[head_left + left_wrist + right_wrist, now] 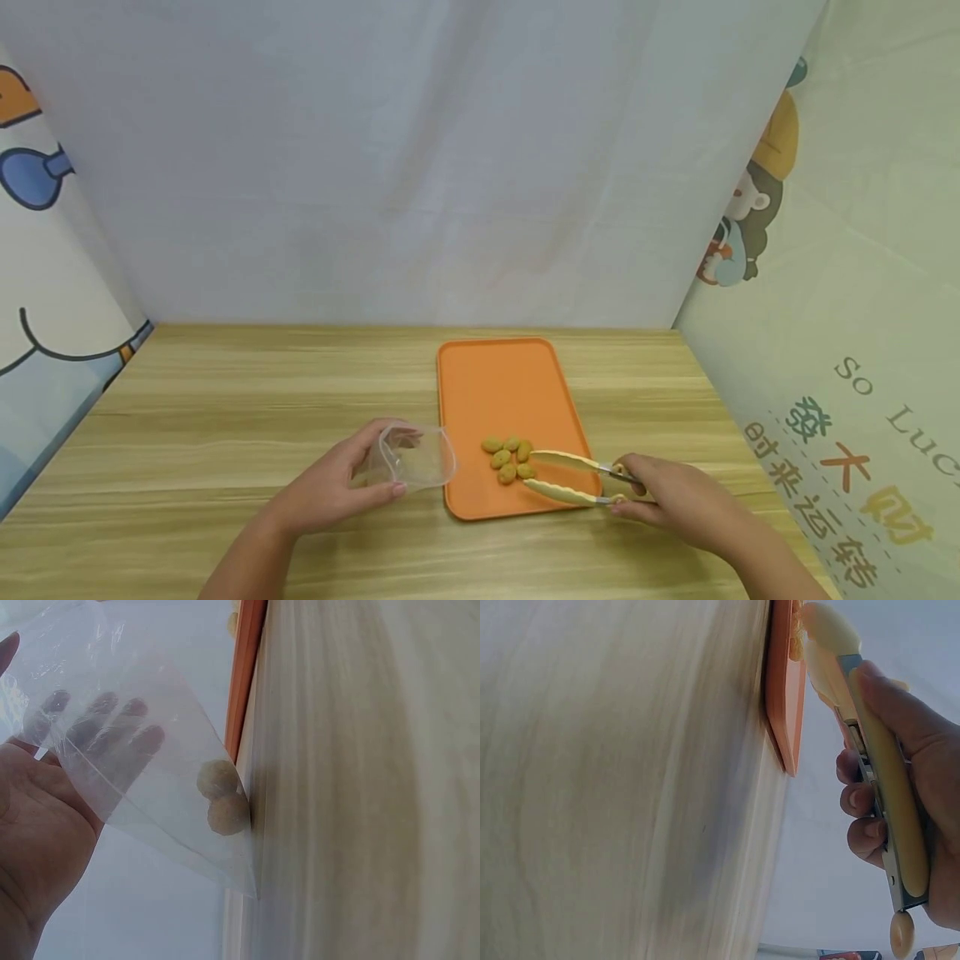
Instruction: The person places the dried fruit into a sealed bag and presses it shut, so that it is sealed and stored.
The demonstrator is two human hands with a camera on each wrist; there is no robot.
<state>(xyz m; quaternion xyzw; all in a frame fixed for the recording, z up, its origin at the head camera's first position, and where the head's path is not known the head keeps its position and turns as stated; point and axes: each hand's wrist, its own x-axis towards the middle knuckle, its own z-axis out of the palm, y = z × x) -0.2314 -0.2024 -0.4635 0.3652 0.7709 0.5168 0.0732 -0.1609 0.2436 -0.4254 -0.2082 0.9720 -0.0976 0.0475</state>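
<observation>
My left hand (322,492) holds a clear plastic bag (422,460) by its mouth, thumb and fingers spread around it, just left of the orange tray (502,383). Two rounded tan pieces (227,814) lie in the bag's bottom corner, as the left wrist view shows. Several yellow-brown oval pieces (507,473) sit in a loose cluster on the tray's near half. With my right hand (682,500) I grip tongs (561,492) with pale yellow tips. Their tips are spread apart at the right side of the cluster; nothing is visibly pinched between them.
The tray lies on a wood-grain table (247,400), its long side running away from me. A pale cloth (360,183) hangs behind the table. Printed cloths stand at the left and along the right (810,375).
</observation>
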